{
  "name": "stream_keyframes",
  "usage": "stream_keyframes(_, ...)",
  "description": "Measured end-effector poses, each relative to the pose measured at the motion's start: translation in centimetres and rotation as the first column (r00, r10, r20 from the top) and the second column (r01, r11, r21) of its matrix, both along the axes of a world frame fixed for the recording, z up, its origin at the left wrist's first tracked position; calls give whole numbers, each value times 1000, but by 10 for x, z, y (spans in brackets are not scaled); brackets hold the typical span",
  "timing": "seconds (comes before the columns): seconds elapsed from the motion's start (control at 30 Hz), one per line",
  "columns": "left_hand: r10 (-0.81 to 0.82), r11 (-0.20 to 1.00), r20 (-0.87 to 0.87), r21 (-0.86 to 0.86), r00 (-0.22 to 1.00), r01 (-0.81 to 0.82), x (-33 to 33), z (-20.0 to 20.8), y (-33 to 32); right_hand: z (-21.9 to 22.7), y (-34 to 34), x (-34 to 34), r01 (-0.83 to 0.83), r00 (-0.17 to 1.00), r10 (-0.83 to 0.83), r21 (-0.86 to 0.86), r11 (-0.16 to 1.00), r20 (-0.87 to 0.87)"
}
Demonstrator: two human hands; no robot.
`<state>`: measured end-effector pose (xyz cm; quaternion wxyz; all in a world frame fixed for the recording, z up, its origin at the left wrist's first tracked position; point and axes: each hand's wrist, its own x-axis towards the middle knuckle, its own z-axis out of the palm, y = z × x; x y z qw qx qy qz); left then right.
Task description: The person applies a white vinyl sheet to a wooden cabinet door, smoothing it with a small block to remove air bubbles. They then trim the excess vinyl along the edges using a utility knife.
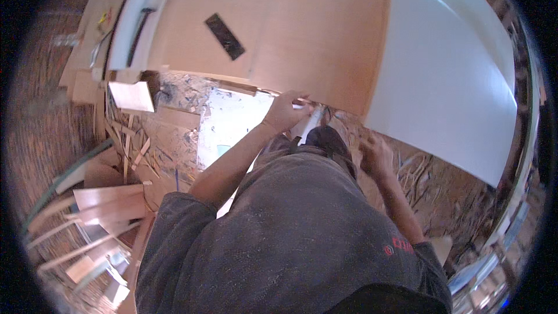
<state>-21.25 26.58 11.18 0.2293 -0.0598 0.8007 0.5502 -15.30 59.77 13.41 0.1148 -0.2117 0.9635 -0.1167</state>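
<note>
A broad light-brown wooden panel (290,35) lies in front of me, with a white panel (442,81) adjoining it on the right. At the near edge of the wooden panel is my left hand (286,113), its fingers bent together around a small pale spot that I cannot identify. My right hand (376,154) is curled just below the corner where the two panels meet, apart from the left. Its fingertips are partly hidden and blurred, and anything in them does not show. A dark rectangular piece (225,36) rests on the wooden panel.
Wood offcuts (110,203) and thin strips are heaped at the lower left. A white sheet (229,125) lies on the littered floor beneath my left forearm. A small white board (132,96) sits left of the panel. Shavings cover the ground (430,192) at right.
</note>
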Motion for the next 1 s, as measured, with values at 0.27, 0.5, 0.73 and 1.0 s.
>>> stream_keyframes(0.27,365,916,-92,-141,926,-375,103,-43,-107,-13,-73,-97,180,980,-156,-231,956,121)
stream_keyframes(0.5,591,774,-53,-244,805,-584,184,-62,-141,21,-176,-214,39,936,-55,-52,998,-348)
stream_keyframes(0.73,715,663,-37,-281,698,-694,205,-62,-135,-79,-351,-215,-157,987,125,-441,884,-102)
stream_keyframes(1.0,766,613,-16,-288,643,-736,185,-40,-161,-86,-426,-222,-35,989,4,-206,978,-150)
